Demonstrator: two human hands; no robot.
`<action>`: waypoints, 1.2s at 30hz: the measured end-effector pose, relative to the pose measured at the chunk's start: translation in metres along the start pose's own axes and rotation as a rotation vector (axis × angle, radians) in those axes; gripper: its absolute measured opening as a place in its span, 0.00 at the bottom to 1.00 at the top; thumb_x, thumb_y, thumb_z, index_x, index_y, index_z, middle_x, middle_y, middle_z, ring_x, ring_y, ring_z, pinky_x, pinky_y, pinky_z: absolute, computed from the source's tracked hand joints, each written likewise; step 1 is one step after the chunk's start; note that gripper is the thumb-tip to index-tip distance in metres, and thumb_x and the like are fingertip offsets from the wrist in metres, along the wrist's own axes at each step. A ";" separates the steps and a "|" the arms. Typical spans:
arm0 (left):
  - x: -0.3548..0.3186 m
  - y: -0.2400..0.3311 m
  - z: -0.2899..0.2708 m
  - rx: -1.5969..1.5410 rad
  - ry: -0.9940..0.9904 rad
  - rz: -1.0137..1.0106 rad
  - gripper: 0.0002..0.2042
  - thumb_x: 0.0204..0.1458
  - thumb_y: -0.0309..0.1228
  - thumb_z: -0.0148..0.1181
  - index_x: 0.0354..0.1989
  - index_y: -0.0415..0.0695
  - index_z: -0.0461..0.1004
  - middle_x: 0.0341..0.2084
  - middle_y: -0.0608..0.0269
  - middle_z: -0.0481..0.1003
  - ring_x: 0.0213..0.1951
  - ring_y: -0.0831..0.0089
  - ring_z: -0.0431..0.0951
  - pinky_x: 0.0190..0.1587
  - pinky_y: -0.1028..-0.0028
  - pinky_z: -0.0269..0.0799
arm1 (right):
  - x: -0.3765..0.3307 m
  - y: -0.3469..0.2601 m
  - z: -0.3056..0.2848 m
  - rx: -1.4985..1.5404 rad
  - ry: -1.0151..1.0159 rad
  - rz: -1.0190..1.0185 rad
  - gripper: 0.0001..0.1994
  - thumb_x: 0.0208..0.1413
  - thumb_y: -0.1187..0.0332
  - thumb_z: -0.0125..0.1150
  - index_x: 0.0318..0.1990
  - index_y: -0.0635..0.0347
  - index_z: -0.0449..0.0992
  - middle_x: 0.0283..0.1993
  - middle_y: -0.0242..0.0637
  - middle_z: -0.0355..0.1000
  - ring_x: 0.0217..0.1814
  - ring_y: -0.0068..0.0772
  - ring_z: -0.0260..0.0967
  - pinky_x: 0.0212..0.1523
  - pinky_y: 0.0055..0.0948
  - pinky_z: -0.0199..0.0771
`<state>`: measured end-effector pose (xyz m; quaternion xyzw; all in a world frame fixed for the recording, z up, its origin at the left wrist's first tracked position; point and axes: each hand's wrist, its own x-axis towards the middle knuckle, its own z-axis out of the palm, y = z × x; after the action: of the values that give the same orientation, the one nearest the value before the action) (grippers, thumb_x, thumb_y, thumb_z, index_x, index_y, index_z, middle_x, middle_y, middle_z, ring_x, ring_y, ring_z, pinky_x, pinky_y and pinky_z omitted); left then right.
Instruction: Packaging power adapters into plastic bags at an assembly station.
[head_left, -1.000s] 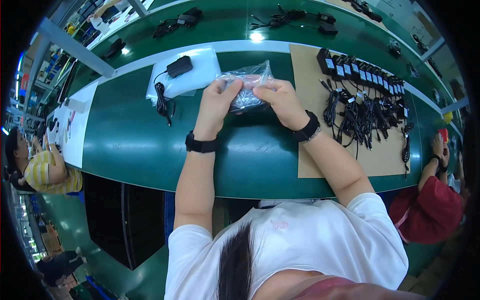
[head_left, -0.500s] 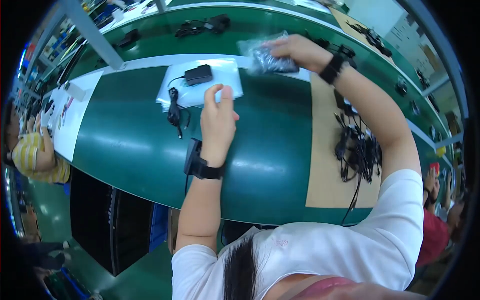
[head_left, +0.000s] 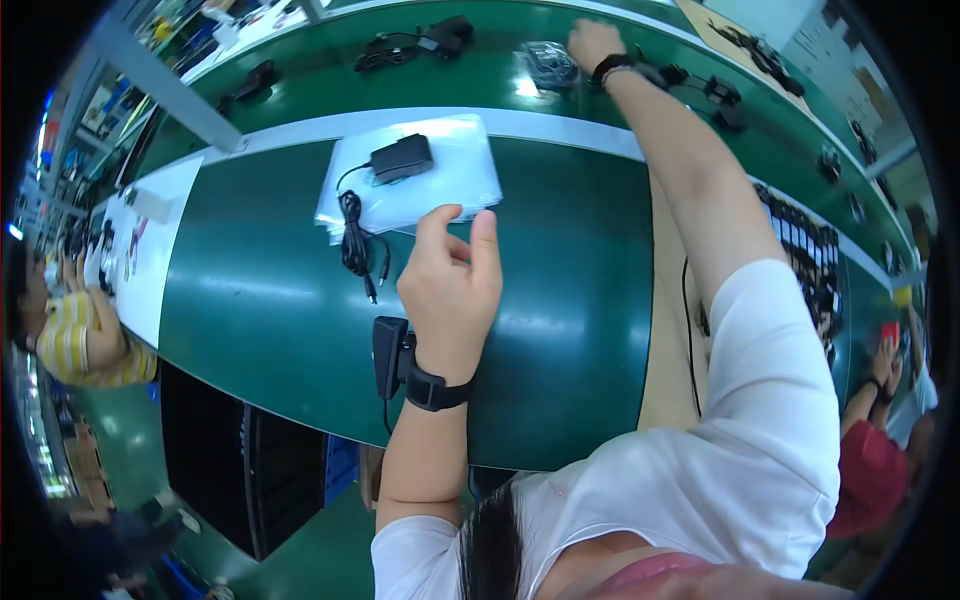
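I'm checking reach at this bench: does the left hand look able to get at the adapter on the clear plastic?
Probably yes: the left hand looks empty and is near the clear plastic, and the adapter lies on top with nothing covering it.

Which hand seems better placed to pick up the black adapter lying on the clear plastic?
Probably the left hand: it looks empty and sits nearer the black adapter, while the right hand is stretched farther out, beside the bagged item.

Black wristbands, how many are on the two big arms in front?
2: the left wristband is just behind the left hand, and the right wristband is just behind the right hand. Both wrists show.
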<state>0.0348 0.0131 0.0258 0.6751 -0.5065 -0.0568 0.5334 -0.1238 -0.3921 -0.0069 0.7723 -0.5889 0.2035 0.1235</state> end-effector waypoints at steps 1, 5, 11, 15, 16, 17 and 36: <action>-0.001 -0.004 -0.001 0.018 -0.003 -0.003 0.12 0.50 0.36 0.59 0.36 0.39 0.71 0.12 0.62 0.69 0.15 0.68 0.70 0.18 0.72 0.64 | -0.005 0.016 -0.008 -0.057 -0.090 0.106 0.14 0.52 0.65 0.44 0.39 0.62 0.74 0.44 0.53 0.71 0.46 0.49 0.69 0.48 0.42 0.69; -0.001 -0.008 0.002 0.109 -0.002 0.012 0.12 0.50 0.35 0.59 0.36 0.39 0.72 0.13 0.63 0.71 0.16 0.75 0.70 0.21 0.76 0.64 | -0.055 0.076 -0.041 0.116 -0.595 0.412 0.25 0.56 0.48 0.45 0.42 0.65 0.71 0.29 0.49 0.72 0.25 0.42 0.71 0.26 0.41 0.75; -0.002 0.002 0.005 0.060 -0.012 0.064 0.11 0.50 0.37 0.58 0.32 0.41 0.72 0.13 0.61 0.71 0.17 0.64 0.71 0.22 0.68 0.66 | -0.087 0.118 -0.072 0.352 -0.590 0.836 0.30 0.51 0.39 0.47 0.34 0.65 0.69 0.20 0.38 0.68 0.19 0.30 0.68 0.18 0.30 0.72; -0.005 0.002 0.012 0.032 -0.008 0.116 0.10 0.49 0.36 0.58 0.30 0.42 0.72 0.13 0.59 0.71 0.17 0.62 0.72 0.22 0.68 0.66 | -0.093 0.112 -0.082 0.183 -0.580 0.566 0.28 0.48 0.46 0.58 0.42 0.63 0.64 0.19 0.36 0.67 0.12 0.27 0.61 0.14 0.27 0.66; -0.008 -0.001 0.012 0.050 -0.015 0.100 0.10 0.49 0.36 0.58 0.29 0.42 0.72 0.13 0.60 0.71 0.17 0.62 0.72 0.22 0.68 0.66 | -0.104 0.097 -0.072 0.163 -0.427 0.523 0.29 0.47 0.49 0.61 0.47 0.63 0.61 0.19 0.36 0.66 0.11 0.27 0.60 0.14 0.26 0.65; -0.010 -0.005 0.011 0.069 -0.010 0.116 0.09 0.49 0.36 0.58 0.29 0.42 0.72 0.13 0.60 0.71 0.17 0.63 0.72 0.22 0.68 0.66 | -0.108 0.088 -0.070 0.389 -0.560 0.413 0.37 0.45 0.51 0.63 0.55 0.62 0.52 0.16 0.36 0.65 0.11 0.28 0.61 0.13 0.27 0.65; -0.008 0.132 -0.177 -0.710 -0.043 1.046 0.31 0.49 0.49 0.54 0.45 0.27 0.65 0.37 0.43 0.68 0.41 0.55 0.68 0.46 0.64 0.64 | -0.158 0.087 -0.334 1.693 -0.300 -0.210 0.16 0.59 0.56 0.50 0.46 0.58 0.67 0.44 0.37 0.70 0.47 0.31 0.70 0.46 0.33 0.74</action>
<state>0.0573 0.1472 0.1995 0.1188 -0.7305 0.0335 0.6716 -0.2985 -0.1366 0.2126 0.6735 -0.1753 0.4571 -0.5538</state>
